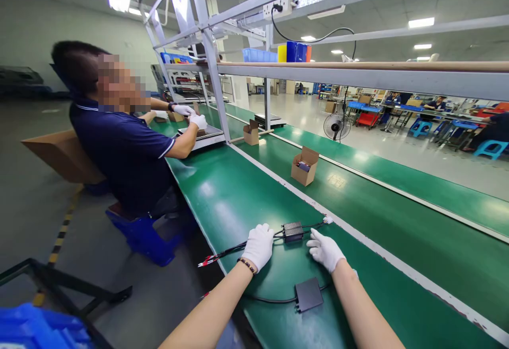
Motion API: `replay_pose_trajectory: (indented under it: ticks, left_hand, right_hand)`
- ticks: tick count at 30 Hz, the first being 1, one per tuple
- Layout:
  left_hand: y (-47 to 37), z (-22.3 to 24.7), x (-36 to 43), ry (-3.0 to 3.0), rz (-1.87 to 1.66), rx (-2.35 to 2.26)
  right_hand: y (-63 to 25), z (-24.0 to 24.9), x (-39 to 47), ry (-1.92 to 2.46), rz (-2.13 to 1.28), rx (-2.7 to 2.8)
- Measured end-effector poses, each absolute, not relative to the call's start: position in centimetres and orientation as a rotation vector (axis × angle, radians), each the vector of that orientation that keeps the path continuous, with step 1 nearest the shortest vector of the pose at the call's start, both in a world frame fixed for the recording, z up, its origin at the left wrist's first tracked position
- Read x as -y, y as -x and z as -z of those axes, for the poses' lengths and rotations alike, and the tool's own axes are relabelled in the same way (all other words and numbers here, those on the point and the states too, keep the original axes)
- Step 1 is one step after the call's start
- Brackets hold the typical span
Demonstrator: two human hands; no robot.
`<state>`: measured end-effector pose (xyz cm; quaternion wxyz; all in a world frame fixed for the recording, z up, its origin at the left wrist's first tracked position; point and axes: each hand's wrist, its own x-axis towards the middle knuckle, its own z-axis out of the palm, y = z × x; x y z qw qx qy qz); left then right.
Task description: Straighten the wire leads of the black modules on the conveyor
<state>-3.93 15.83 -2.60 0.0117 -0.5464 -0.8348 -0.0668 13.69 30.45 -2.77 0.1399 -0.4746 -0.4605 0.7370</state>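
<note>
My left hand (pixel 258 246), in a white glove, is closed around the black cables (pixel 233 252) of a small finned black module (pixel 293 232). The cables' red and white ends stick out to the left of that hand. My right hand (pixel 325 250), gloved too, is just right of the module with its fingers apart, holding nothing that I can see. Beyond its fingertips lies a white connector (pixel 327 220) at the end of the module's other leads. Nearer me, between my forearms, a second black module (pixel 308 295) rests flat on the green bench (pixel 222 195), with a cable at either side.
An open cardboard box (pixel 305 166) with items inside stands on the green conveyor strip, and another small box (pixel 251 132) is farther back. To the left a seated co-worker (pixel 119 137) in white gloves handles something by a scale (pixel 202 138). A metal shelf frame (pixel 214 84) rises ahead.
</note>
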Motion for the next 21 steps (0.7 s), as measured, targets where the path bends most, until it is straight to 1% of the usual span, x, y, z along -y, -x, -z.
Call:
replay_pose_trajectory:
  ticks: [4, 8, 13, 17, 21]
  left_hand:
    - [4.4, 2.4, -16.1, 1.798, 0.193, 2.574]
    - [4.7, 1.6, -15.0, 1.948, 0.282, 2.49]
    - [3.3, -0.1, -13.7, 2.122, 0.401, 2.43]
    - [0.9, -1.5, -13.0, 2.233, 0.435, 2.379]
    - [-0.5, -1.9, -11.8, 2.235, 0.401, 2.397]
  right_hand:
    - [-10.9, 3.9, -31.4, 1.38, -2.205, 1.222]
    - [-11.5, 4.4, -31.6, 1.38, -2.246, 1.206]
    - [-12.4, 5.0, -31.2, 1.488, -2.275, 1.295]
    - [-12.3, 5.5, -30.6, 1.452, -2.21, 1.383]
    - [-13.6, 4.4, -29.6, 1.226, -2.056, 1.472]
